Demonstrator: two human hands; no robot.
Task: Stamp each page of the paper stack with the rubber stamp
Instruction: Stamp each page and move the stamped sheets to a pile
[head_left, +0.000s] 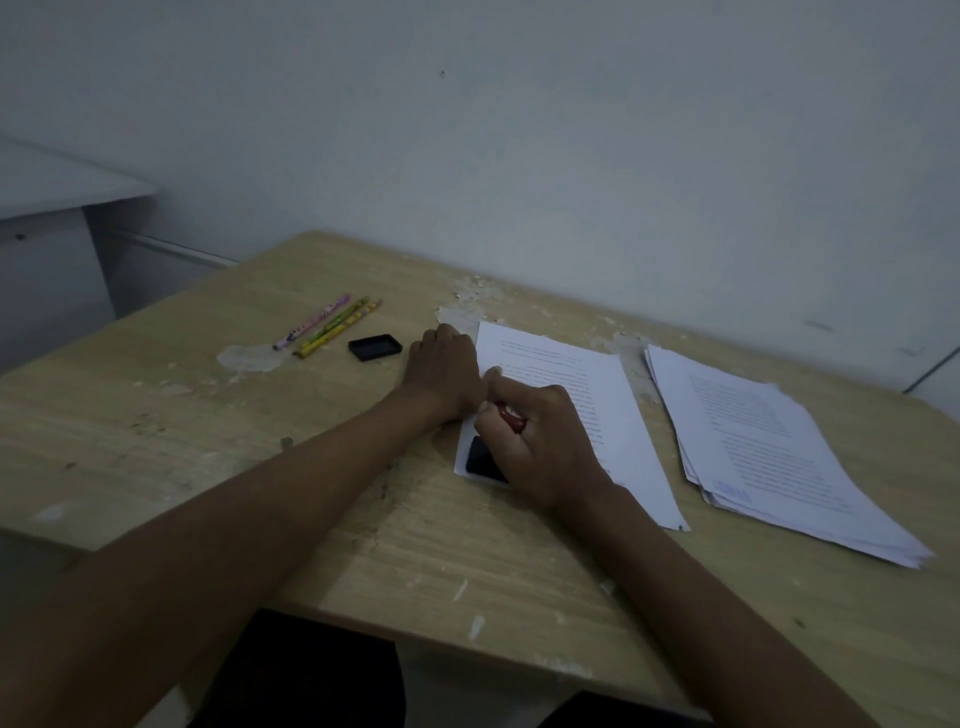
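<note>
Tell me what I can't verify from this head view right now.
- Head view: whether the black rubber stamp has marked the single white printed sheet; the right hand covers that spot.
- Left hand's fingertips: hidden behind its own knuckles.
- Printed text: too small and dim.
- Small black rectangular tray: contents too dark.
</note>
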